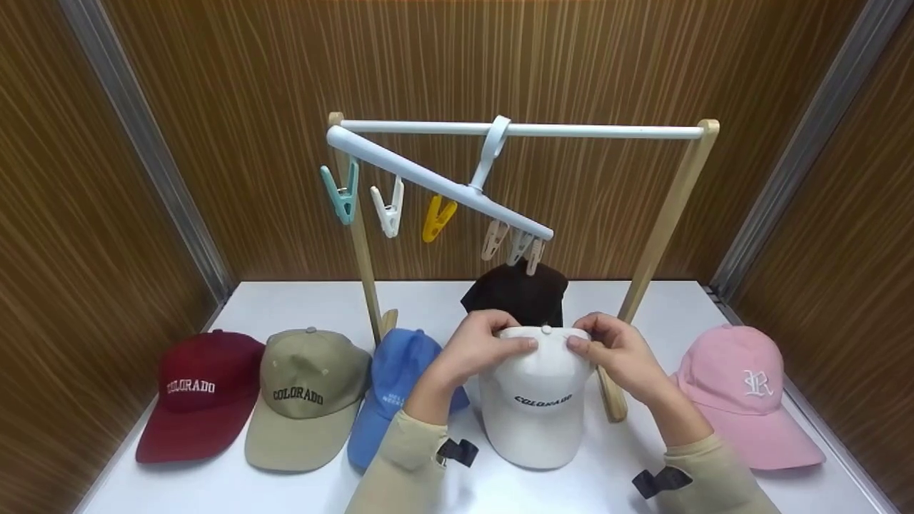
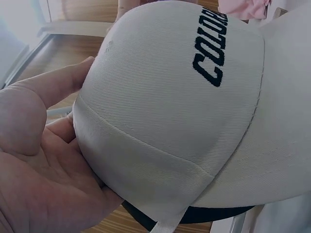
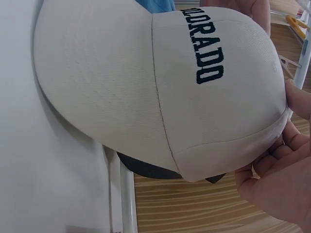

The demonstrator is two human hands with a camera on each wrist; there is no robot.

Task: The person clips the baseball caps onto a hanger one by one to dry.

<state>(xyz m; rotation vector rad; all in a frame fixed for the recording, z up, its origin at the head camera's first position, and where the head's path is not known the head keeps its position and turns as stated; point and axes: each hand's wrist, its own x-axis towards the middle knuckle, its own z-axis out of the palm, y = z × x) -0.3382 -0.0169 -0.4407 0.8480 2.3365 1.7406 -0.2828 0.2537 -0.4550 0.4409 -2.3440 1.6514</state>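
Observation:
A white cap (image 1: pixel 539 421) with dark COLORADO lettering hangs between my two hands, its brim pointing down toward me. My left hand (image 1: pixel 480 348) pinches the crown on the left of the top button, thumb in front and fingers behind. On the other side my right hand (image 1: pixel 620 351) grips the crown in the same way. The left wrist view shows the palm beside the cap's side panel (image 2: pixel 141 160). In the right wrist view the fingers curl behind the crown (image 3: pixel 233 107). A black cap (image 1: pixel 518 294) sits just behind, partly hidden by the white one.
A wooden rack (image 1: pixel 660 221) carries a white rail (image 1: pixel 593 131), from which a tilted hanger (image 1: pixel 421 175) with several clips hangs above the hands. Red (image 1: pixel 203 400), khaki (image 1: pixel 307 400) and blue (image 1: pixel 400 385) caps lie left; a pink cap (image 1: pixel 742 392) lies right.

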